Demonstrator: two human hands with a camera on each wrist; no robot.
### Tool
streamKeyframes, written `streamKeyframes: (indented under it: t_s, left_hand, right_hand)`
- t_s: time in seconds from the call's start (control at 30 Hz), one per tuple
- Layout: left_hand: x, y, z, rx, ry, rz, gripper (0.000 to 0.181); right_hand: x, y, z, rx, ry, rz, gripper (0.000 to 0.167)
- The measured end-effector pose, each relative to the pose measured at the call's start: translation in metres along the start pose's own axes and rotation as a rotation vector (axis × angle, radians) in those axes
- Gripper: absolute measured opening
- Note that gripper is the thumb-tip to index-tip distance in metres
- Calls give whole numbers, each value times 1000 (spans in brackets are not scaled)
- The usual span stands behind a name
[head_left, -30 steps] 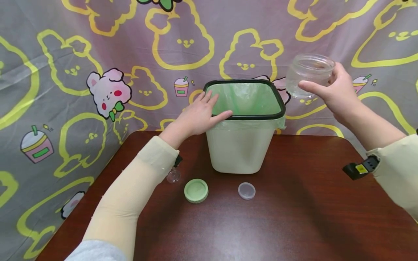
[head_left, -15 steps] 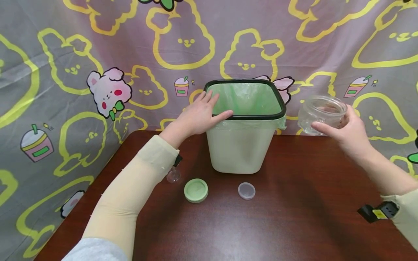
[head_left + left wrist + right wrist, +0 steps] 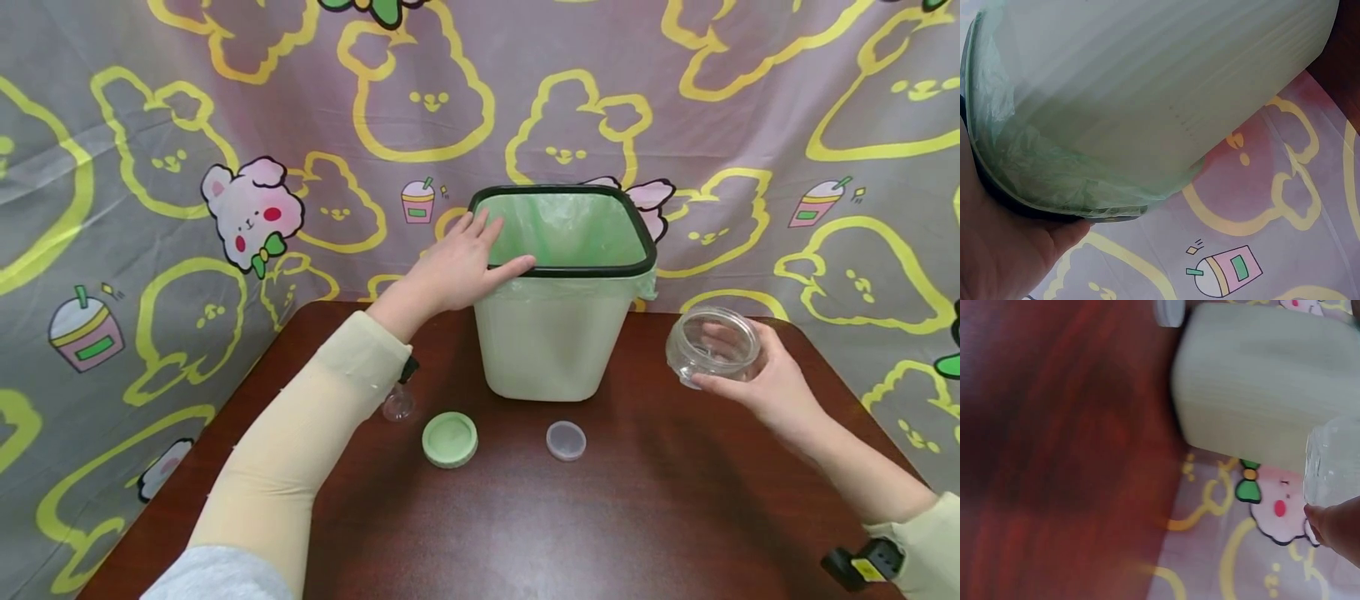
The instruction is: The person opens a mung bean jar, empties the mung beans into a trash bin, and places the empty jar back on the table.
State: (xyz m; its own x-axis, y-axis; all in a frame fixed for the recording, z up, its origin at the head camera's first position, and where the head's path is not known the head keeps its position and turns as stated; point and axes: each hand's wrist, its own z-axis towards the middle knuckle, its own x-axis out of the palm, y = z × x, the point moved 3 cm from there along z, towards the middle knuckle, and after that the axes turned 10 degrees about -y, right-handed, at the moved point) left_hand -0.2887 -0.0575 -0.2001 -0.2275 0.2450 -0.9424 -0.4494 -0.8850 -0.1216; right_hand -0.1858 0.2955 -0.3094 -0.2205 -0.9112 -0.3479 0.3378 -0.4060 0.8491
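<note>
My right hand (image 3: 780, 392) grips a clear wide-mouthed jar (image 3: 708, 350) by its side, thumb in front, and holds it above the table to the right of the bin. The jar's mouth faces up and it looks empty. In the right wrist view only part of the jar (image 3: 1335, 459) shows at the edge. My left hand (image 3: 457, 262) rests with straight, spread fingers on the black rim of a pale trash bin (image 3: 551, 337) with a green liner bag (image 3: 570, 229). The left wrist view shows the bin's side (image 3: 1147, 94) and the hand at its rim.
A green round lid (image 3: 450, 439) and a small translucent lid (image 3: 566, 440) lie on the dark wooden table (image 3: 600, 533) before the bin. A small clear object (image 3: 398, 404) sits partly behind the left wrist. A patterned curtain (image 3: 420, 92) hangs behind.
My right hand has brought the jar down from beside the bin's rim to just above the table. The left hand has stayed on the rim.
</note>
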Motion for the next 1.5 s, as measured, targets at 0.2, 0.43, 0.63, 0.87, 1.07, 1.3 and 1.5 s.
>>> streamKeyframes:
  t_s: [0.2, 0.43, 0.63, 0.87, 1.07, 1.3, 1.5]
  left_hand:
    - [1, 1, 0, -4, 0, -5, 96]
    - [2, 1, 0, -9, 1, -9, 96]
    - [4, 2, 1, -9, 5, -8, 96]
    - [7, 1, 1, -2, 2, -17, 95]
    - [5, 1, 1, 1, -3, -15, 95]
    - [3, 0, 1, 8, -6, -13, 95]
    - [1, 1, 2, 14, -13, -5, 94]
  right_hand:
    - [10, -19, -13, 53, 21, -74, 67]
    - [20, -32, -24, 31, 66, -198, 75]
    - [30, -43, -31, 28, 105, -234, 75]
    - [40, -56, -37, 72, 161, -267, 80]
    - [47, -61, -38, 94, 191, -306, 86]
    - [53, -65, -38, 136, 215, -284, 86]
    - [59, -67, -38, 159, 228, -256, 85]
